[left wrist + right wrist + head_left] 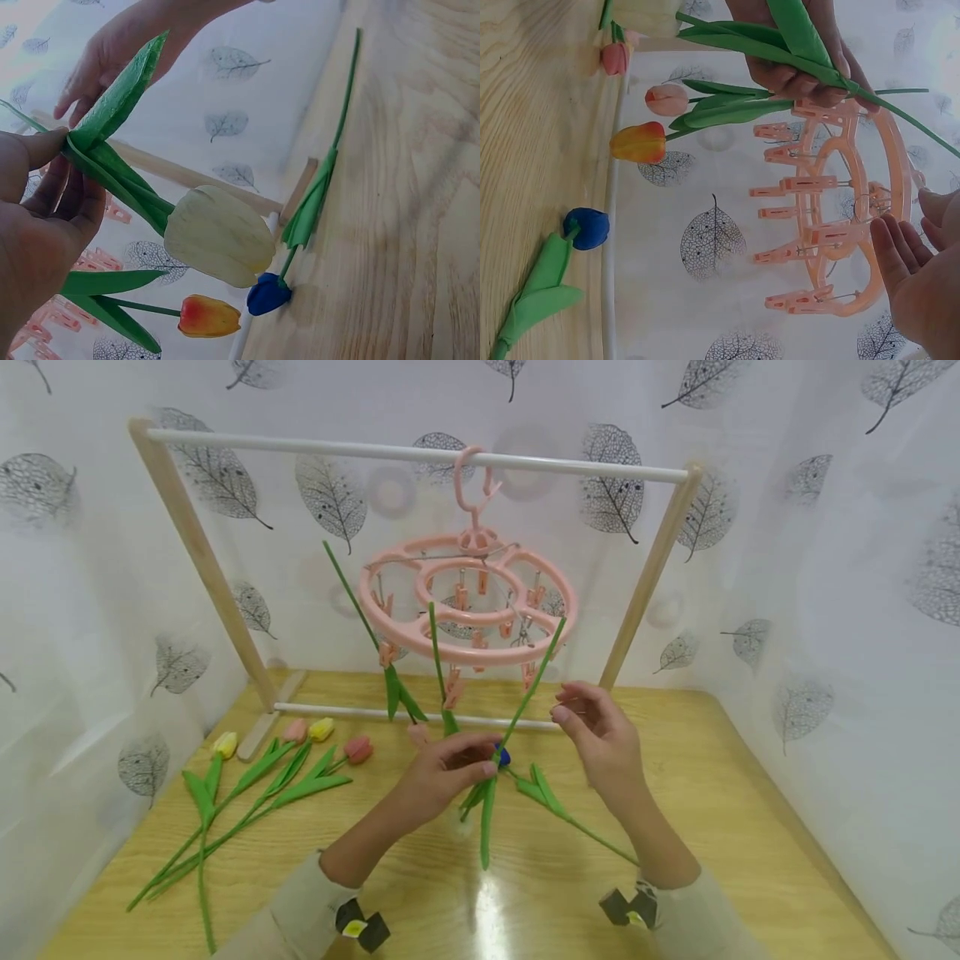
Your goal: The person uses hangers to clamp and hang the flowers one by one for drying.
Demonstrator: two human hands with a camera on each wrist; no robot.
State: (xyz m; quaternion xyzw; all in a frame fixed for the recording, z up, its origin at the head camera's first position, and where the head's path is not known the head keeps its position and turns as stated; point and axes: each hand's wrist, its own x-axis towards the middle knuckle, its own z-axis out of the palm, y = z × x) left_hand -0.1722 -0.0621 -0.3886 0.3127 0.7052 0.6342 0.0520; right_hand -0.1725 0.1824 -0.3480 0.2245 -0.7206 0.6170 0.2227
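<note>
My left hand (pixel 446 772) pinches the stem of a white artificial tulip (pixel 217 236) by its leaves, blossom downward and stem slanting up to the right. My right hand (pixel 600 739) is apart from it, fingers relaxed, with nothing between thumb and fingers. Ahead hangs a round pink clip hanger (pixel 472 654) with many small clips. Two tulips hang head down from it: a pale pink one (pixel 667 100) and an orange-yellow one (pixel 638 142). In the head view my left hand hides the orange-yellow blossom. A blue tulip (pixel 268 294) lies on the table.
A rack with a white top rod (pixel 300 443) and wooden posts (pixel 202 556) carries the hanger. Yellow tulips (pixel 225 744) and pink tulips (pixel 358 749) lie at the left of the wooden table (pixel 750 827). Leaf-printed curtains (pixel 810 552) enclose the back and sides.
</note>
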